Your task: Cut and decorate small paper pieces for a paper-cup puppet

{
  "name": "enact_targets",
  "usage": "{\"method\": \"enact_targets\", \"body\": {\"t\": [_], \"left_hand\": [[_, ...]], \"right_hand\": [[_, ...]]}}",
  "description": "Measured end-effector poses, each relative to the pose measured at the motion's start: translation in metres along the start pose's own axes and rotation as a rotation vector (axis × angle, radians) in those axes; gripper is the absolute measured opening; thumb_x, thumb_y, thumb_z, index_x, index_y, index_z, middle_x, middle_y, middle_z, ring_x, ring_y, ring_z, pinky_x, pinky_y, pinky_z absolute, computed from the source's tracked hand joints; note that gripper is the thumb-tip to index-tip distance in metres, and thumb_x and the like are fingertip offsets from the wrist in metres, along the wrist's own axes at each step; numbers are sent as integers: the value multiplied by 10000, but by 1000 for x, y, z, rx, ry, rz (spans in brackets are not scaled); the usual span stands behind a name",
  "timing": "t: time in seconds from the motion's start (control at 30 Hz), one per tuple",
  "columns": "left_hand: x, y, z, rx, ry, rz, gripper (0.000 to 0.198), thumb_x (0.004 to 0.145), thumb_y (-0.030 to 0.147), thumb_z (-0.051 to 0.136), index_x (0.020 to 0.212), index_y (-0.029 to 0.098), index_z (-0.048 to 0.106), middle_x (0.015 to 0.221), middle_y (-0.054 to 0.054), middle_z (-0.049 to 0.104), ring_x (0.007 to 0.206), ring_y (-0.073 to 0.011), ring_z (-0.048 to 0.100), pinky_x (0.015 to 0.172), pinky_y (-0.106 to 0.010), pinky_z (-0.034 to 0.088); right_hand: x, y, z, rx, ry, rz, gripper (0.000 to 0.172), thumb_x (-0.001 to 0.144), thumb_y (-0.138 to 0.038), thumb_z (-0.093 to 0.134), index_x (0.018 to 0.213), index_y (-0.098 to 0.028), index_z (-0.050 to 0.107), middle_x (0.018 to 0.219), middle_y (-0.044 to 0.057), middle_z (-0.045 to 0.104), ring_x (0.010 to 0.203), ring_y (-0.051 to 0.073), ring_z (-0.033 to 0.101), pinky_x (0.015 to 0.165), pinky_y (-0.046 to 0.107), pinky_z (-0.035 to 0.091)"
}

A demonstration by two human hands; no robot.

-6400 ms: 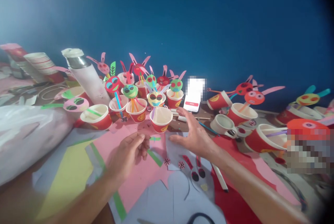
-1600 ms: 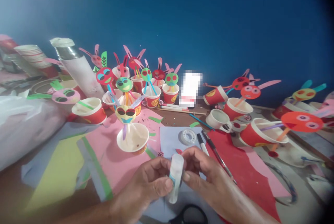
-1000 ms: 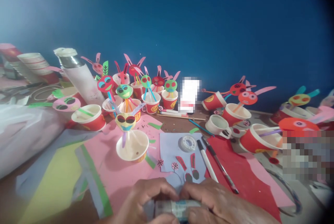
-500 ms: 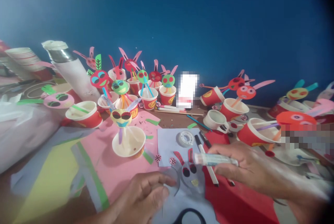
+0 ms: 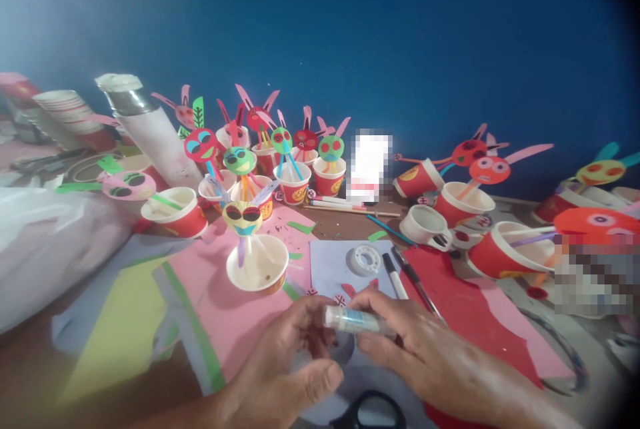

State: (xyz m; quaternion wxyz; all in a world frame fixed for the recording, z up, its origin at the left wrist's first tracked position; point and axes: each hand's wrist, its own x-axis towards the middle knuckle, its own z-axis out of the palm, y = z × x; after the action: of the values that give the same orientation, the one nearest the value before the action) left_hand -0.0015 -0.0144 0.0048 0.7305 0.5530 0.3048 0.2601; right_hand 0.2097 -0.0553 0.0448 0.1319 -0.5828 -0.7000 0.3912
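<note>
My right hand [image 5: 425,352] is closed round a glue stick [image 5: 353,320], held level with its white end toward the left. My left hand [image 5: 280,359] is open, fingers curled and thumb apart, close beside that white end; whether it touches cannot be told. Beneath both hands lies a grey-blue paper face, mostly hidden; its red paper ears [image 5: 370,288] show above my right fingers. Black scissors handles [image 5: 370,409] lie nearest me on the lavender paper [image 5: 325,262]. A roll of white tape [image 5: 366,260] rests further back on that paper.
Red paper cups [image 5: 173,212] with straw-mounted paper faces stand along the blue wall and at the right. Markers [image 5: 415,279] lie on red paper beside a white mug [image 5: 427,226]. A white plastic bag [image 5: 65,256] and a tilted flask [image 5: 150,132] occupy the left.
My right hand has brought the glue stick left and slightly down, close to my left hand. The hands now cover most of the paper face. The view has shifted slightly.
</note>
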Motion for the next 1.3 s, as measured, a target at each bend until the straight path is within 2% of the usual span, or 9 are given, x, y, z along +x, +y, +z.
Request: {"method": "enact_targets", "body": {"t": [0.1,0.2,0.33,0.47,0.63,0.77,1.07,1.17,1.3], "left_hand": [[1,0,3,-100,50,-90,386,761,437,681,999,160,554,750,-8,554,629,-98,468,564,-194,383],[2,5,6,-121,131,-121,390,714,472,715,865,142,572,624,14,538,539,-78,431,500,-183,347],[2,11,4,-146,210,-89,370,683,439,753,823,138,588,614,5,567,553,-90,474,530,-194,392],[0,10,1,-163,169,-61,356,720,435,729,851,140,578,627,4,573,569,-87,499,549,-184,409],[-2,10,1,-190,109,-76,359,725,448,723,800,132,571,594,11,555,540,-76,488,526,-173,403],[-1,12,3,-222,117,-102,382,705,462,732,808,131,572,577,9,557,523,-80,487,513,-179,403],[0,12,2,-188,166,-96,380,678,451,753,798,138,574,596,21,536,535,-77,480,516,-177,417],[1,11,-1,-191,163,-88,399,680,469,747,815,133,578,595,11,558,525,-80,501,513,-181,422],[2,11,-2,-219,158,-72,385,689,462,744,817,134,586,601,7,563,508,-80,510,502,-183,423]], "right_hand": [[-2,-5,11,-33,26,-15,297,882,-320,502,1178,-311,478,1121,7,646,1015,209,609,790,288,455],[-1,-6,10,-62,56,-14,332,827,-261,575,1147,-309,505,1055,-3,671,937,204,636,732,271,460],[1,0,-2,-125,98,-35,125,831,-333,609,933,-264,589,845,-27,665,738,167,617,630,247,425],[-1,8,-6,-181,114,-125,193,909,-389,503,832,-230,581,761,-24,638,672,145,590,607,245,407],[-4,12,-6,-305,181,-226,234,873,-400,550,1067,-268,554,943,17,673,830,196,639,696,288,472],[-3,13,-2,-292,240,-322,183,911,-387,481,987,-243,566,883,35,671,782,192,639,678,297,486],[4,14,20,226,39,8,550,978,-473,183,651,-214,541,618,5,580,541,123,587,494,198,484],[4,10,10,202,15,9,472,942,-533,279,783,-213,587,681,9,602,606,143,590,534,214,485],[0,9,3,-34,141,-69,279,865,-495,498,983,-258,586,834,24,642,727,188,598,637,280,480]]}}
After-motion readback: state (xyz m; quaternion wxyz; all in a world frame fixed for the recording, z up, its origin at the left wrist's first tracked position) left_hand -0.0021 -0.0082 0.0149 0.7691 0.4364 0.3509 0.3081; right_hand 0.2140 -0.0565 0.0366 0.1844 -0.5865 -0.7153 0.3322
